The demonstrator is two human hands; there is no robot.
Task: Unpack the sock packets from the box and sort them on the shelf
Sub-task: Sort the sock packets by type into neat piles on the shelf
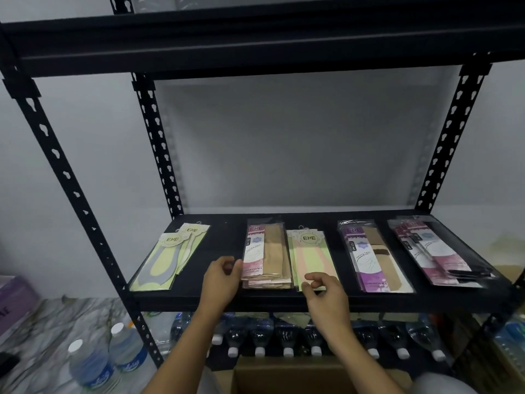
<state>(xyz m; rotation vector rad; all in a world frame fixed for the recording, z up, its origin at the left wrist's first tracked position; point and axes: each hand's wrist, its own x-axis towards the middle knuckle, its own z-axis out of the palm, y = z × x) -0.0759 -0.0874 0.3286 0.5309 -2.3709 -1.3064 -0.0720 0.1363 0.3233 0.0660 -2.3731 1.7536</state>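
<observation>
Five groups of sock packets lie in a row on the black shelf (221, 243). From left: yellow-green packets (167, 260), a pink-and-beige stack (267, 257), a green-and-peach stack (311, 255), a purple stack (372, 257) and a pink-and-black stack (437, 254). My left hand (223, 275) rests against the left edge of the pink-and-beige stack, fingers curled on it. My right hand (326, 288) hovers over the near end of the green-and-peach stack, fingers loosely bent, holding nothing. The open cardboard box (287, 378) sits low between my arms.
Black slotted uprights (157, 143) frame the shelf, with a dark shelf above (255, 35). A row of water bottles (288, 336) lies on the level below. Two upright bottles (108, 356) stand on the marble floor at the left, beside a purple box (14, 300).
</observation>
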